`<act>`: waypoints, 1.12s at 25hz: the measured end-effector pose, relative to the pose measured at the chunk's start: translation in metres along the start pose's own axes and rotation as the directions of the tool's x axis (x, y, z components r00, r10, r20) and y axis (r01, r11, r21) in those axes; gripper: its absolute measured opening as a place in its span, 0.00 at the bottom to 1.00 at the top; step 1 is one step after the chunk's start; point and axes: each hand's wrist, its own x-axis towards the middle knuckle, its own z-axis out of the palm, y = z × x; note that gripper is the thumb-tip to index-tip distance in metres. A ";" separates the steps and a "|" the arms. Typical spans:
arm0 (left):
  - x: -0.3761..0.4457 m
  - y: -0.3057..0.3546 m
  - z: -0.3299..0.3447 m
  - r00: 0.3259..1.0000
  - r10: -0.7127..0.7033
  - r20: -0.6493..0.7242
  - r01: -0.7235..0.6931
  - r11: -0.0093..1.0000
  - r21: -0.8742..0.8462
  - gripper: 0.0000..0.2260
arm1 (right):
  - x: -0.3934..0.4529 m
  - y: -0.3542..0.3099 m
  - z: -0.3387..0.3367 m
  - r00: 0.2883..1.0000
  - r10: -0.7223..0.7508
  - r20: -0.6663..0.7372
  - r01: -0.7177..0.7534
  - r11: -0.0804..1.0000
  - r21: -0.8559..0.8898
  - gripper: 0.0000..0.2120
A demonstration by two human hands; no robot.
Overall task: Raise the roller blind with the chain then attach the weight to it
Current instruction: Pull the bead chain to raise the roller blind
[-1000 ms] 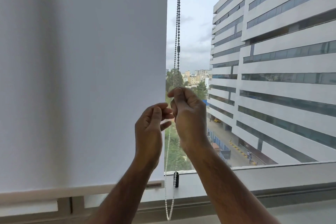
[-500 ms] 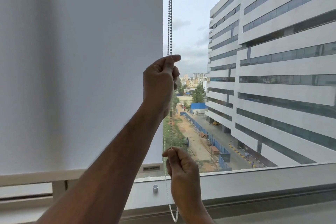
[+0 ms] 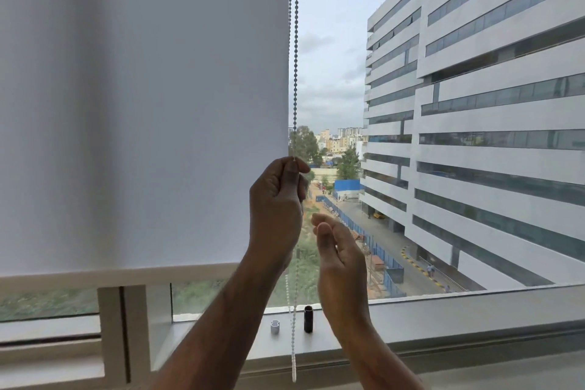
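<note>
A white roller blind [image 3: 142,104] covers the left part of the window, its bottom bar [image 3: 110,275] hanging a little above the sill. The bead chain [image 3: 295,41] runs down along the blind's right edge. My left hand [image 3: 275,209] is closed around the chain at mid height. My right hand [image 3: 338,250] is just right of and below it, fingers loosely apart, off the chain. The chain's loose loop [image 3: 293,351] dangles past the sill. A black cylindrical weight [image 3: 308,319] stands upright on the sill beside a small grey cap [image 3: 275,327].
The window sill [image 3: 459,313] runs across the bottom, with a white frame post [image 3: 122,336] at lower left. Outside the glass stands a large white office building [image 3: 474,120], with a street far below.
The blind's bottom bar has risen a little, showing more glass beneath it. My left hand came down the chain from high up; my right hand let go of the chain and rose beside it.
</note>
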 end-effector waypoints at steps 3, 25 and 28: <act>-0.026 -0.023 -0.007 1.000 0.002 -0.015 -0.001 0.995 0.098 0.16 | 0.038 -0.044 0.007 0.993 -0.121 -0.010 0.121 0.988 0.094 0.11; -0.033 -0.045 -0.026 0.976 -0.064 -0.208 0.052 0.997 -0.062 0.14 | 0.045 -0.035 0.026 0.998 -0.062 0.005 0.059 0.978 0.199 0.13; 0.005 -0.014 -0.009 0.987 -0.028 -0.158 0.011 0.994 -0.105 0.13 | 0.025 -0.013 0.026 0.998 -0.056 -0.001 0.056 0.991 0.119 0.14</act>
